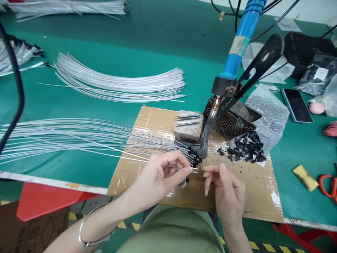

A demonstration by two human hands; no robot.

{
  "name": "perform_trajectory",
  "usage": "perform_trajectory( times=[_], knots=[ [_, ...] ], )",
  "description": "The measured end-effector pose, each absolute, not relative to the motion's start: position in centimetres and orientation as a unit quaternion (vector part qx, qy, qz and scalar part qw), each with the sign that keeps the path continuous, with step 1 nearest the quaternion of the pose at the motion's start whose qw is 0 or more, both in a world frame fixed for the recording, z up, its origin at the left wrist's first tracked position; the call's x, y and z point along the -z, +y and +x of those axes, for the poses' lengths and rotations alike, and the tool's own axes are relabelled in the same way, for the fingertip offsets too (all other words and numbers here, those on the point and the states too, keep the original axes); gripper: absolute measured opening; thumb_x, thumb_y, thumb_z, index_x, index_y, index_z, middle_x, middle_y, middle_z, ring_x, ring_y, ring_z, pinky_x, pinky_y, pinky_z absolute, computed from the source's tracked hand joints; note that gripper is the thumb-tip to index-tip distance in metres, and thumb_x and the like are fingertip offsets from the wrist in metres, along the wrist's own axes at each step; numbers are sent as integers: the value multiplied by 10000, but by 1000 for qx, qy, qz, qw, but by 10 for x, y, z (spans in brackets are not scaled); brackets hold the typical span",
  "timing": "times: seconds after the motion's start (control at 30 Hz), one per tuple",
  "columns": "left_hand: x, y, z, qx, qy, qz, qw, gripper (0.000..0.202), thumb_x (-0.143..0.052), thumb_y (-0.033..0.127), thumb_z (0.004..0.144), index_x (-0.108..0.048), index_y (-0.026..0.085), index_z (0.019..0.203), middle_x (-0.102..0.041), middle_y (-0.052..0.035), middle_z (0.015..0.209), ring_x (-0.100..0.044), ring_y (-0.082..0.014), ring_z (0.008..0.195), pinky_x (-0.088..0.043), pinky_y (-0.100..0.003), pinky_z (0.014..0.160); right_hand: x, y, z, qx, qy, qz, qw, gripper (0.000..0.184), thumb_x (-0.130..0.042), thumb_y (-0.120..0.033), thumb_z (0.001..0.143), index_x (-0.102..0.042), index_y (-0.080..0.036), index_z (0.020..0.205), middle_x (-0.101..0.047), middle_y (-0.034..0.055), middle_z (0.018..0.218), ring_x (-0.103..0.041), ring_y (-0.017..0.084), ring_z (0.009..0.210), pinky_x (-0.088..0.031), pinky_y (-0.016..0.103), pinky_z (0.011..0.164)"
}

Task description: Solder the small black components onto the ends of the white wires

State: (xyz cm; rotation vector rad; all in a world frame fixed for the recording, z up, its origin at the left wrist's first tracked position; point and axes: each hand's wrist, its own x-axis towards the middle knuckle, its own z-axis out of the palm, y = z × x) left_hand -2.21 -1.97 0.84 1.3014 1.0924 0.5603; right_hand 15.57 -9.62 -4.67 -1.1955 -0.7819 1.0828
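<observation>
My left hand (168,172) pinches a thin white wire close to its end, and the bare tip pokes out past the thumb. Just right of that tip is my right hand (226,191), its fingers loosely bent and apart, with nothing visible in them. Behind the left hand, a fan of wires (79,135) ends in small black connectors (194,157). A soldering iron (210,123) clamped in a stand points down at a small dark metal block (203,151). Short solder-coloured rods (187,121) rest on a wrapped block (188,133).
Brown cardboard (147,123) covers the work area. Loose black connectors (250,147) are piled at right, by a black fan (231,123). A wire bundle (118,80) lies behind. Further right are a phone (297,105), a yellow sponge (305,177) and orange-handled scissors (328,186).
</observation>
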Motion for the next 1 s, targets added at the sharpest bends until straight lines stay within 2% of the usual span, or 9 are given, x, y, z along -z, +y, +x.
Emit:
perform_trajectory(
  times=[0.2, 0.3, 0.47, 0.73, 1.0],
  knots=[
    [-11, -20, -21, -254, 470, 565, 628, 202, -688, 321, 899, -680, 178, 757, -632, 2, 618, -517, -121, 547, -374, -212, 499, 40, -96, 138, -524, -332, -492, 612, 186, -731, -354, 1045, -902, -281, 1058, -778, 35, 804, -645, 90, 522, -572, 168, 449],
    [-10, -24, -22, -255, 480, 566, 620, 208, -679, 343, 914, -683, 180, 786, -658, -12, 643, -544, -134, 567, -393, -219, 504, 40, -96, 134, -554, -303, -482, 608, 138, -773, -343, 1020, -902, -299, 1044, -789, 25, 829, -635, 68, 495, -550, 147, 435],
    [-5, -29, -24, -250, 495, 596, 581, 231, -637, 371, 953, -686, 185, 825, -624, 0, 653, -476, -129, 555, -344, -240, 497, 40, -96, 133, -578, -270, -481, 602, 91, -829, -344, 976, -901, -290, 989, -776, 5, 797, -623, 52, 464, -516, 127, 415],
    [4, -36, -27, -255, 486, 614, 567, 233, -622, 373, 997, -678, 196, 856, -584, 11, 658, -456, -132, 550, -305, -255, 488, 36, -96, 135, -609, -241, -476, 587, 120, -857, -386, 948, -894, -274, 929, -759, -10, 726, -609, 41, 456, -493, 108, 427],
    [-2, -33, -27, -250, 467, 644, 552, 232, -621, 323, 992, -695, 182, 823, -569, 23, 624, -391, -114, 533, -283, -236, 473, 28, -88, 141, -664, -185, -460, 560, 225, -927, -400, 819, -849, -196, 769, -697, -6, 627, -496, 62, 378, -417, 166, 328]
  ],
)
